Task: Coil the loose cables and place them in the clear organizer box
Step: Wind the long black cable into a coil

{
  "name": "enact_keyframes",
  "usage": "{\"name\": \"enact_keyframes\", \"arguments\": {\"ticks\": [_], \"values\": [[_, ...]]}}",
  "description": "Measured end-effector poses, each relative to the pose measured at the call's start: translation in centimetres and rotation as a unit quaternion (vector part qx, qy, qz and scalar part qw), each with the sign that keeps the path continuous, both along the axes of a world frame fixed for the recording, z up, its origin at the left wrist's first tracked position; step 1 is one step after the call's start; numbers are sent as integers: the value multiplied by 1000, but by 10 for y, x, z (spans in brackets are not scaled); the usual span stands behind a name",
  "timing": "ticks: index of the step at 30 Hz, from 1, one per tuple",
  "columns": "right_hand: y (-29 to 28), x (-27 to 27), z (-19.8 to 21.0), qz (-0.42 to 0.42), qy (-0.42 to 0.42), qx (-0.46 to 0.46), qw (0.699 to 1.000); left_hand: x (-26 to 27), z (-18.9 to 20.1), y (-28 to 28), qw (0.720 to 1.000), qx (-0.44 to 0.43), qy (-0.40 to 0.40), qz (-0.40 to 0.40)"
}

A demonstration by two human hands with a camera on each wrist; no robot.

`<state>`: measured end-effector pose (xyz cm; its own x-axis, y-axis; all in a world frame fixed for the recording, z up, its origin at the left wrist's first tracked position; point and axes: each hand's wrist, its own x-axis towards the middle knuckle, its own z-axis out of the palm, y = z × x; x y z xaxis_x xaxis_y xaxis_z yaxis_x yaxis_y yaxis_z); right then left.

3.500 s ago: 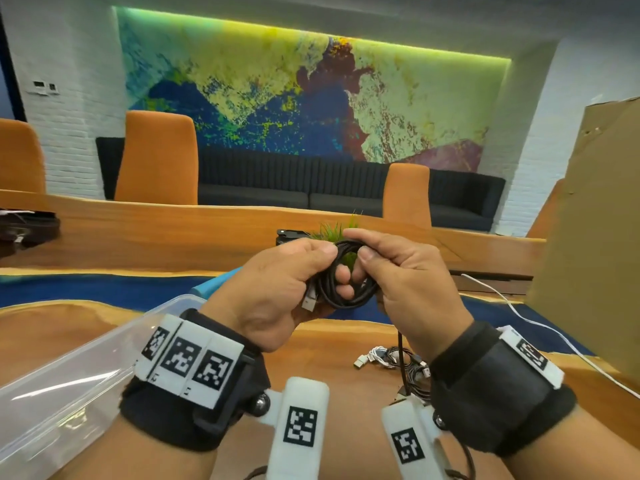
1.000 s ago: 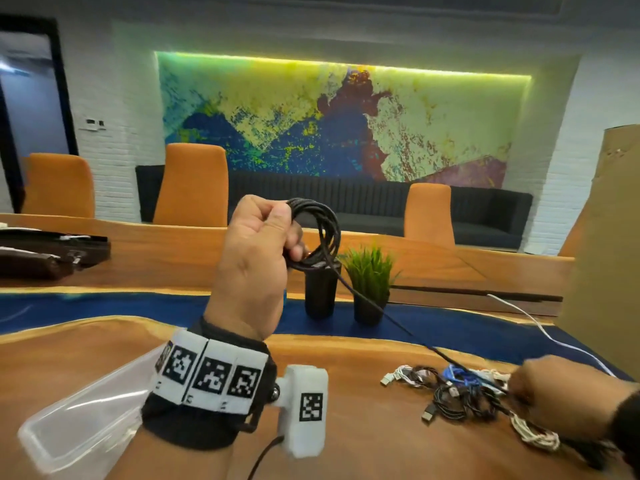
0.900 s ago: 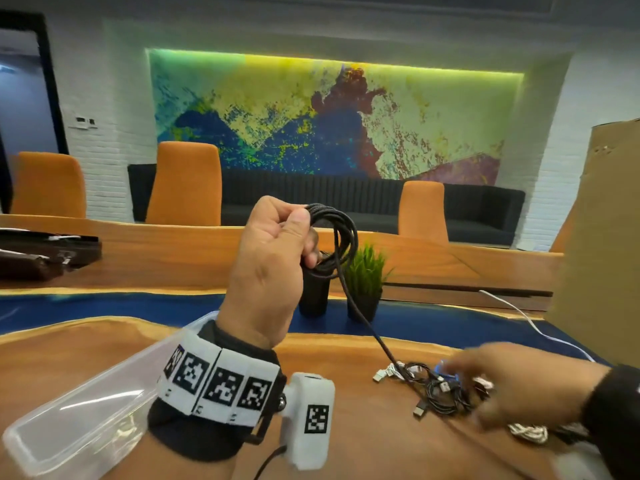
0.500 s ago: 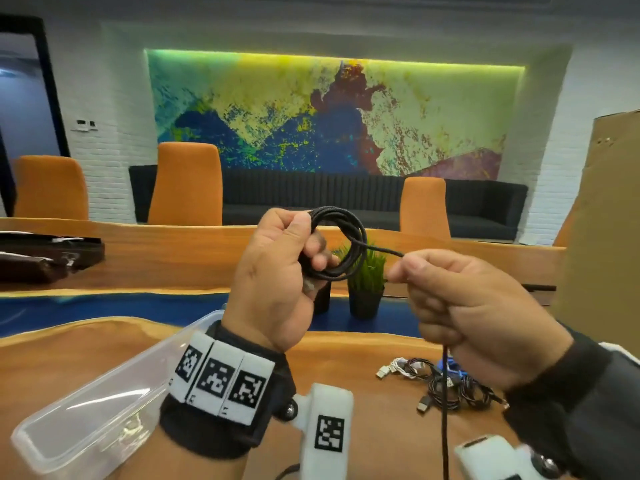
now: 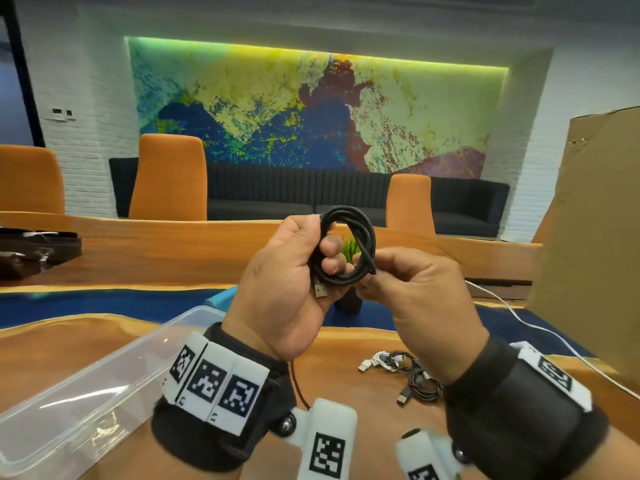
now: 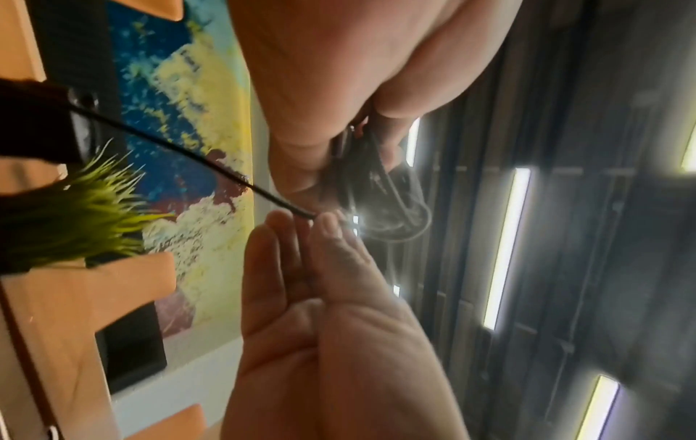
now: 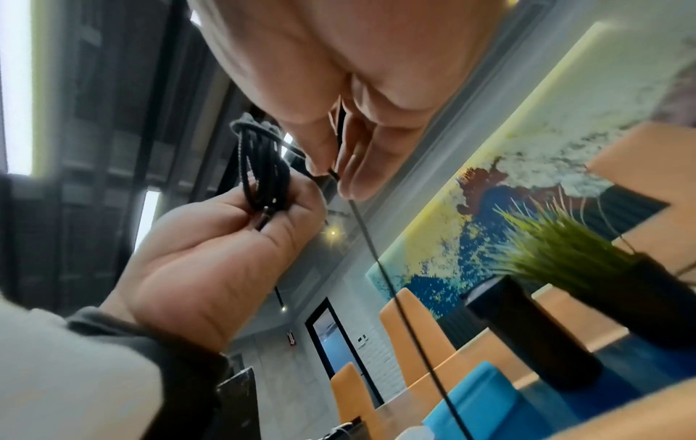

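Left hand (image 5: 287,289) gripping black cable coil (image 5: 348,249) upright; right hand (image 5: 415,299) pinching its loose tail just right, clear organizer box (image 5: 86,393) lying lower-left.

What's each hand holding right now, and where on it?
Left hand grips the black cable by its gathered loops, USB plug poking out below. Right hand pinches the strand running off the coil's right side.

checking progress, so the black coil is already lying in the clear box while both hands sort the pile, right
Not quite. The head view shows the black coil up in the air, held by the left hand, with the right hand pinching its strand. The clear box holds no coil.
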<state>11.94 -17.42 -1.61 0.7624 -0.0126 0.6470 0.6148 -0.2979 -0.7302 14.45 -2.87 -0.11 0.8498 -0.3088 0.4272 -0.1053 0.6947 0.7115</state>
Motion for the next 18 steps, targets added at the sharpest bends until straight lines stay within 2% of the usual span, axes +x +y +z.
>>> {"name": "enact_keyframes", "arguments": {"ticks": [5,8,12,15,18], "values": [[8,-4,-2,94,83,180,976,-1,-6,-7,992,50,-60,103],[5,-8,1,139,126,239,953,3,-11,-8,973,74,-94,197],[6,-17,5,217,128,258,933,3,-14,-12,941,87,-154,290],[10,-14,6,195,109,255,941,0,-17,-15,913,123,-195,336],[12,-12,8,187,125,231,947,4,-22,-15,896,146,-220,357]]}}
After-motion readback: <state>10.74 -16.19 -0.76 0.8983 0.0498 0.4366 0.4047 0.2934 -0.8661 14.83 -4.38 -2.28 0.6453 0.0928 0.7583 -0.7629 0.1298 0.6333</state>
